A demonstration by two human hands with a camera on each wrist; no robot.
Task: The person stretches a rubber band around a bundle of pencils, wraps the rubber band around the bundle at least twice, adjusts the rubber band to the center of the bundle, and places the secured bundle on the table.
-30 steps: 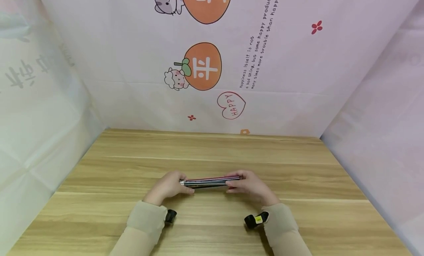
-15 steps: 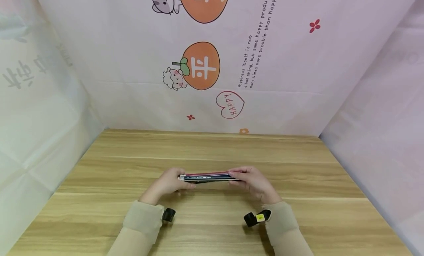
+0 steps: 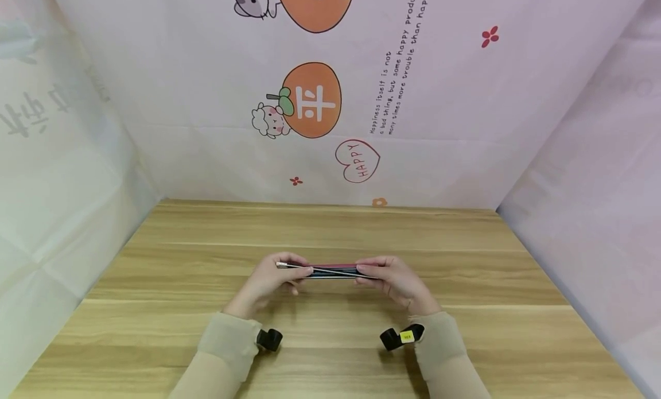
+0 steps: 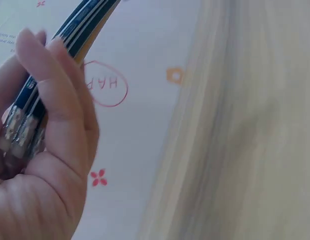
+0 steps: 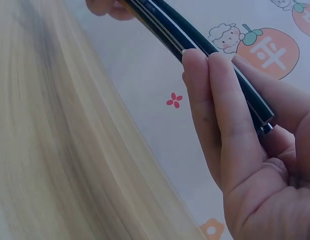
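Observation:
A bundle of several pencils (image 3: 334, 272) lies level between my two hands in the head view, held above the table. Dark barrels and one red one show there, and one pencil crosses the others at a slant. My left hand (image 3: 271, 275) grips the end with the erasers, thumb in front. Silvery ferrules (image 4: 16, 131) sit beside the palm in the left wrist view. At the other end my right hand (image 3: 397, 279) pinches the bundle between thumb and fingers. Dark pencil barrels (image 5: 170, 31) run through the fingers in the right wrist view, their flat ends near the palm.
A wood-grain table (image 3: 330, 341) spreads under both hands. Behind it rises a white printed cloth (image 3: 439, 169), with more cloth at the left and right sides. A small black camera (image 3: 269, 339) is strapped to each wrist.
Both hands have lifted slightly with the pencils. The left fingers have shifted inward along the bundle, its thumb now over the front. One pencil has gone from parallel to slanted across the rest.

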